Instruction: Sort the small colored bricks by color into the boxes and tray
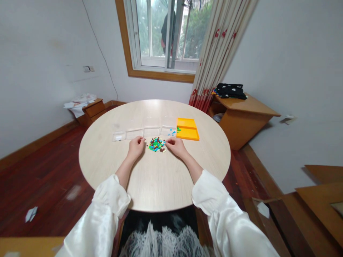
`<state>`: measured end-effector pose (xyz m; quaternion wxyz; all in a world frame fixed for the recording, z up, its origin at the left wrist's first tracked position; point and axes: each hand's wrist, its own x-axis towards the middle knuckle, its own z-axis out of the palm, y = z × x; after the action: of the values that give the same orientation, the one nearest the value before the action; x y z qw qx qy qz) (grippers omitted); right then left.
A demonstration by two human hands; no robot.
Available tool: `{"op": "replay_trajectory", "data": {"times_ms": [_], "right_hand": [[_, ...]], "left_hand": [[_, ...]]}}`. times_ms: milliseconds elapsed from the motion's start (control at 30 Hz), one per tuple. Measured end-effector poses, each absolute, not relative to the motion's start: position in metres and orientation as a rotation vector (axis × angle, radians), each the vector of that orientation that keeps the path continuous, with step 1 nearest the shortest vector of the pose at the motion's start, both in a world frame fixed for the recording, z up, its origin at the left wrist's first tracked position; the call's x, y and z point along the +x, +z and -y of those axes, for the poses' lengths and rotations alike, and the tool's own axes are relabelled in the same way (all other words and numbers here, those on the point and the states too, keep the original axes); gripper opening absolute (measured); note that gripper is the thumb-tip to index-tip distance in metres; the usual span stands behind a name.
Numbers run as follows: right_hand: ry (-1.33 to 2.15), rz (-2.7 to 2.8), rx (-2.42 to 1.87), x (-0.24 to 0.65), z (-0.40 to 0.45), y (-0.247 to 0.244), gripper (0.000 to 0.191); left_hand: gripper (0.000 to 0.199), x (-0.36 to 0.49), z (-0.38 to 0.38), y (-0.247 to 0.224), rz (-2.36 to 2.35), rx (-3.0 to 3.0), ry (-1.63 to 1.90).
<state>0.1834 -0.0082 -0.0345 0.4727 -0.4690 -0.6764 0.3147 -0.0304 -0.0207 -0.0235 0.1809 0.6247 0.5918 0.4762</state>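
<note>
A pile of small building bricks point(155, 145) in green, blue, brown and pale yellow lies on the round table point(158, 178). My left hand point(136, 147) rests at the pile's left side, its fingers curled and the tips pinched together; anything between them is too small to make out. At the right edge of the pile, my right hand point(176, 146) has its thumb and forefinger closed together. Whether a brick sits in that pinch cannot be seen clearly. Behind the hands stands a row of clear plastic boxes point(134, 134); the rightmost holds a few blue bricks point(173, 132).
An open orange case point(189, 134) stands right of the clear boxes, with green bricks point(178, 130) at its left edge. A wooden cabinet point(241, 117) with dark cloth point(230, 91) is beyond the table's right side. A window point(171, 35) and curtain point(217, 46) are behind.
</note>
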Motion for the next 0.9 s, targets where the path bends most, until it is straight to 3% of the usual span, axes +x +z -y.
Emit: {"op": "replay_trajectory", "data": {"times_ms": [633, 900], "right_hand": [[0.857, 1.616, -1.129, 0.194, 0.004, -0.027, 0.022], [0.763, 1.493, -1.18, 0.21, -0.026, 0.001, 0.022]], "left_hand": [[0.025, -0.028, 0.014, -0.019, -1.67, 1.754, 1.316], [0.026, -0.006, -0.004, -0.001, -1.528, 1.916, 1.297]]}}
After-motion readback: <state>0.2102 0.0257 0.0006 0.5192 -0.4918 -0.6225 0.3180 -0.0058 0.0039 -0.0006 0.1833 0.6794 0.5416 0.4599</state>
